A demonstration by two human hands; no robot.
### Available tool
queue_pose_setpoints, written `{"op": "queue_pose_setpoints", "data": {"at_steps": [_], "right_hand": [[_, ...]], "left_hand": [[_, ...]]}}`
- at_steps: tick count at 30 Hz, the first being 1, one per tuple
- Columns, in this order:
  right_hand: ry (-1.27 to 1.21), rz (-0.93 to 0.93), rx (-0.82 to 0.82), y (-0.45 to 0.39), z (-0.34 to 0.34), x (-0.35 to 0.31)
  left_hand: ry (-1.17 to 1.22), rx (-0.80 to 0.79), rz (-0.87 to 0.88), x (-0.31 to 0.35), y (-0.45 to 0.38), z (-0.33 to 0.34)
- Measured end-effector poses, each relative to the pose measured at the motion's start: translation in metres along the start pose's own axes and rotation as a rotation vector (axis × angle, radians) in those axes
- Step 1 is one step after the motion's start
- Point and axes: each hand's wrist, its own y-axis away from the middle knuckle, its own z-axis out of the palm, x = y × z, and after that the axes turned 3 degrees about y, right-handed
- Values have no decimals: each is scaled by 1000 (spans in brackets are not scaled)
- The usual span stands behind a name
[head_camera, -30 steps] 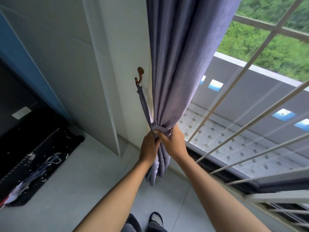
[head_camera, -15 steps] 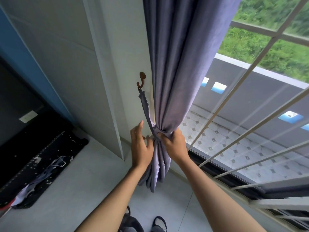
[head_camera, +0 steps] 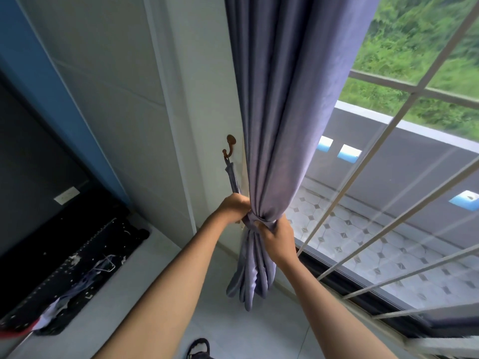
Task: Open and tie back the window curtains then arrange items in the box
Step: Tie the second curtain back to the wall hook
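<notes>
Fingers of the left hand (head_camera: 234, 207) are curled round the tie-back band (head_camera: 232, 178); those of the right hand (head_camera: 276, 233) are clenched on the gathered curtain (head_camera: 282, 125). Band runs to the hook (head_camera: 229, 145) at 11 o'clock. Band best kept taut, folds bunched evenly.

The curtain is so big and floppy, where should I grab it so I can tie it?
Grab the curtain at its pinched waist, where the tie-back strap from the wall hook wraps it. The folds are already bunched narrow there. Come from both sides: the left hand by the wall, the right hand by the window, as they grip it now.
</notes>
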Motion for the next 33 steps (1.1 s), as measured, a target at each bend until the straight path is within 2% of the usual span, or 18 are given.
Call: {"op": "queue_pose_setpoints", "data": {"at_steps": [5, 11, 16, 18, 20, 22, 28, 33], "right_hand": [[-101, 20, -57, 4, -6, -3], [-159, 28, -38, 6, 2, -1], [-182, -17, 106, 15, 4, -5], [-109, 37, 83, 16, 8, 4], [77, 113, 55, 15, 17, 24], [147, 169, 73, 13, 31, 42], [46, 265, 193, 10, 56, 43], [61, 304, 292, 3, 76, 38]], "left_hand": [[441, -145, -87, 3, 7, -2], [638, -176, -164, -4, -4, -3], [725, -114, -122, -6, -13, 4], [762, -133, -76, -17, -20, 1], [781, -142, -69, -25, -26, -7], [805, -182, -55, -33, -34, -18], [840, -300, 31, -24, -58, -56], [936, -410, -18, -25, -80, -85]]}}
